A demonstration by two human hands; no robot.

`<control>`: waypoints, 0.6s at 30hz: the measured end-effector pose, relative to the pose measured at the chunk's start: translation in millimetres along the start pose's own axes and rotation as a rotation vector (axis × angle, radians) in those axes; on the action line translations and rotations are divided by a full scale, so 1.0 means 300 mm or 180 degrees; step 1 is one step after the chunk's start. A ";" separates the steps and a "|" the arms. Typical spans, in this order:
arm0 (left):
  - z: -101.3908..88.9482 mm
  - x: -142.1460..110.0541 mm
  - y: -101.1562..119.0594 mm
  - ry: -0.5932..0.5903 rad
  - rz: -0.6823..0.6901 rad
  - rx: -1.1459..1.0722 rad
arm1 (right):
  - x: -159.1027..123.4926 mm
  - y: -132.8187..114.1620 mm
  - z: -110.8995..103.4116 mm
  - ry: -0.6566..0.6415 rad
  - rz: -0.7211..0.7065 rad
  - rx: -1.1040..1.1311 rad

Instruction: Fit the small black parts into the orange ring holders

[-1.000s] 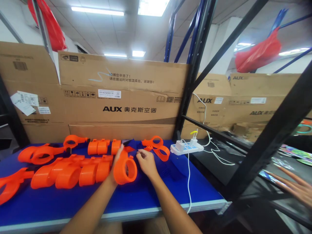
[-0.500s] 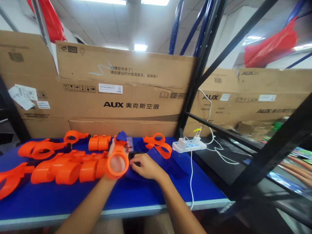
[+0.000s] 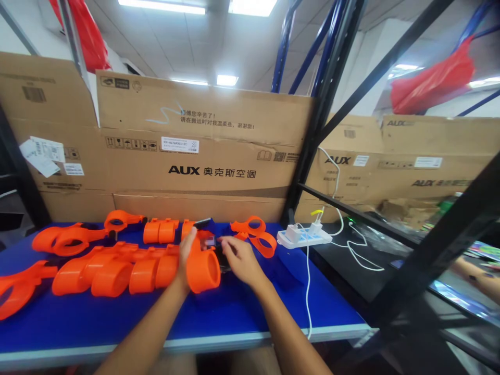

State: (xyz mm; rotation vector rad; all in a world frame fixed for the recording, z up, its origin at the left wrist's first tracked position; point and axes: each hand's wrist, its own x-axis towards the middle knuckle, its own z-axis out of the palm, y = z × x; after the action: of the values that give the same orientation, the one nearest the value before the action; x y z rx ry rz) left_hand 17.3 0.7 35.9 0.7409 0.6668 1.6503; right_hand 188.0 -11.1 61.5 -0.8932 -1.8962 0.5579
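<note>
My left hand [image 3: 186, 258] is closed on an orange plastic ring holder [image 3: 195, 271], its round opening turned toward the right. Beyond the fingers a dark flat piece [image 3: 203, 223] sticks up; how it joins the holder is unclear. My right hand [image 3: 242, 260] is beside the holder with bent fingers, close to a small black item [image 3: 223, 256] that is blurred and partly covered. Between the hands a small pale-screened object [image 3: 211, 241] shows. Several more orange ring holders [image 3: 113, 276] lie in a row left of my hands.
Two orange rings [image 3: 263, 244] lie to the right, near a white power strip [image 3: 302, 235] whose cable hangs over the front of the blue table [image 3: 219, 317]. A cardboard wall [image 3: 203, 192] stands behind. At right are a black rack post [image 3: 437, 219] and another person's arm [image 3: 478, 278].
My left hand has turned the orange holder, so its ring faces sideways instead of toward me. The blue cloth at its top no longer shows there. My right hand has shifted slightly right.
</note>
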 end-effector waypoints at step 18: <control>0.019 -0.055 -0.020 -0.0661 0.0428 0.1036 | -0.032 0.058 0.052 0.0888 -0.0474 -0.0079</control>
State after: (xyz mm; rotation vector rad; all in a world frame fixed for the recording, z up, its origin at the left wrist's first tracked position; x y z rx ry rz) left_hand 27.7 -14.1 33.0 1.1970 0.7577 1.5745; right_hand 183.1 -7.7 36.9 -0.7933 -1.7010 0.3032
